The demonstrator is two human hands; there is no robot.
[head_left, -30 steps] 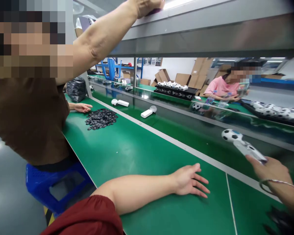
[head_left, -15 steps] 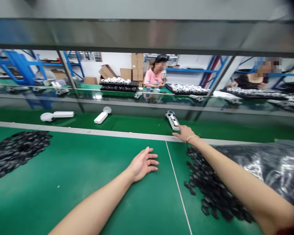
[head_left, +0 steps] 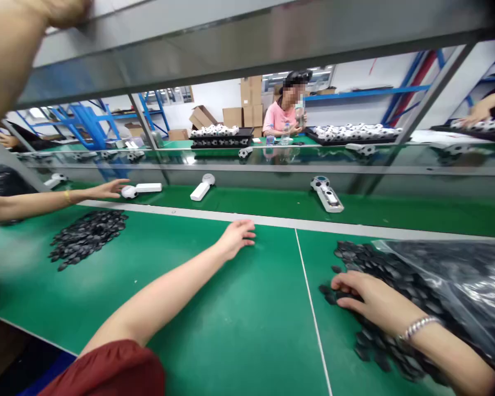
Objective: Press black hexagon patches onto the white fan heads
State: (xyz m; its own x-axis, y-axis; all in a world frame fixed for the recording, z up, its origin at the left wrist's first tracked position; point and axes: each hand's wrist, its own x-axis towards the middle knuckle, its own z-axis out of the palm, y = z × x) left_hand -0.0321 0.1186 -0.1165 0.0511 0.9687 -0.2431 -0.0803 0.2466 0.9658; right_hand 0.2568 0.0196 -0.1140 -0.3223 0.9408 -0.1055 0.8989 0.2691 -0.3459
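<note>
1. Green counter (head_left: 190, 308) spread across the whole foreground, split by a thin white line.
2. Right hand (head_left: 369, 300) laid palm-down on the near left edge of a heap of small black discs (head_left: 379, 330), fingers spread loosely and pressed onto the pieces, closed on nothing; beaded bracelet (head_left: 416, 327) at the wrist.
3. Heap lying directly under and to the right of that hand, spilling out of a clear plastic bag (head_left: 457, 280) at the right edge of the counter.
4. Left hand (head_left: 237, 237) flat on bare green counter, fingers relaxed and slightly apart, empty, well apart from the discs and just short of the pale strip that borders the belt.
5. Football-patterned handheld fan (head_left: 326, 193) lying on the green conveyor belt (head_left: 396, 212) beyond the strip, up and slightly left of the right hand, touched by neither hand.
6. Two white fans on the same belt farther left: one (head_left: 201, 188) lying alone, another (head_left: 142, 190) right at the fingertips of a co-worker's hand (head_left: 107, 190).
7. Second pile of black discs (head_left: 86, 237) on the counter near that co-worker's forearm.
8. Person in a pink top (head_left: 281, 118) seated across the line, behind black trays of football-patterned parts (head_left: 218, 135).
</note>
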